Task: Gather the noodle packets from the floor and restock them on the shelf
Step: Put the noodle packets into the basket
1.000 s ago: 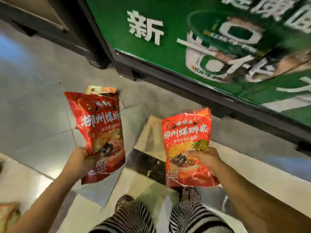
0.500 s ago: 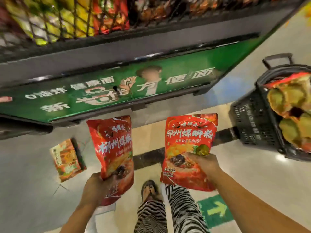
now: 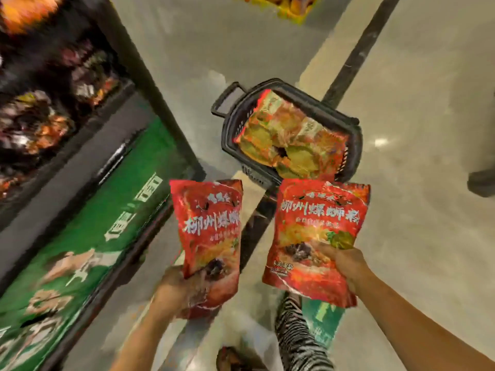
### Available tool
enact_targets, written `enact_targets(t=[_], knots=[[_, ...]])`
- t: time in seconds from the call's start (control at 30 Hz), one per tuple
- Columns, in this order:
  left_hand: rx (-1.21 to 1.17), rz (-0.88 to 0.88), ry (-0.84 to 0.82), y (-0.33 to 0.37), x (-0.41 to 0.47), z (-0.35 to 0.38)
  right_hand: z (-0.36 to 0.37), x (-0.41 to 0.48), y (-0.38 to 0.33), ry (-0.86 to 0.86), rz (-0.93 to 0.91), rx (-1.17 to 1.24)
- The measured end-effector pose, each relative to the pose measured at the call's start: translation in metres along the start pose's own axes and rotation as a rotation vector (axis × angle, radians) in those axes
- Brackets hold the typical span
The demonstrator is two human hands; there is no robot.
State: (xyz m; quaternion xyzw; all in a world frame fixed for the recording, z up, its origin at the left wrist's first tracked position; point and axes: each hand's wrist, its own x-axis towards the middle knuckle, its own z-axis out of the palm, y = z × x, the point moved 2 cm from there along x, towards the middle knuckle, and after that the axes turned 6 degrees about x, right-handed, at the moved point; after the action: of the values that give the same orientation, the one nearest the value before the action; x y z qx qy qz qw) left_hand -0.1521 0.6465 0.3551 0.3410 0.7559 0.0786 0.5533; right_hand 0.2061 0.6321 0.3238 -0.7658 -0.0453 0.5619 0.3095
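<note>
Head view: left hand point(image 3: 176, 287) and right hand point(image 3: 345, 266) each clenched fingers round a glossy, crinkled red pouch, left packet point(image 3: 211, 228) and right packet point(image 3: 313, 228) were upright, just in front of the black latticed basket point(image 3: 321, 107).

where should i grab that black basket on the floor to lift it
By the looped handle jutting from the basket's end on the shelf side, reaching down from above. It stands clear, while packets fill the inside. Probably free the right hand first; it grips a red packet.
</note>
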Motion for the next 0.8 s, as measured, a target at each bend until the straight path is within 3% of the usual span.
enact_targets(t=[0.17,0.33,0.63,0.73,0.8], knots=[[-0.011,0.123,-0.054,0.138,0.038,0.009,-0.034,0.047,-0.073,-0.098,0.080,0.125],[0.172,0.209,-0.083,0.257,0.110,0.020,-0.036,0.105,-0.156,-0.099,0.060,0.185],[0.477,-0.017,-0.457,0.391,0.267,0.079,0.009,0.204,-0.208,-0.159,0.173,0.252],[0.539,-0.109,-0.432,0.399,0.307,0.106,0.025,0.226,-0.201,-0.061,0.221,0.271],[0.584,-0.032,-0.285,0.402,0.321,0.122,0.034,0.237,-0.203,0.098,0.210,0.190]])
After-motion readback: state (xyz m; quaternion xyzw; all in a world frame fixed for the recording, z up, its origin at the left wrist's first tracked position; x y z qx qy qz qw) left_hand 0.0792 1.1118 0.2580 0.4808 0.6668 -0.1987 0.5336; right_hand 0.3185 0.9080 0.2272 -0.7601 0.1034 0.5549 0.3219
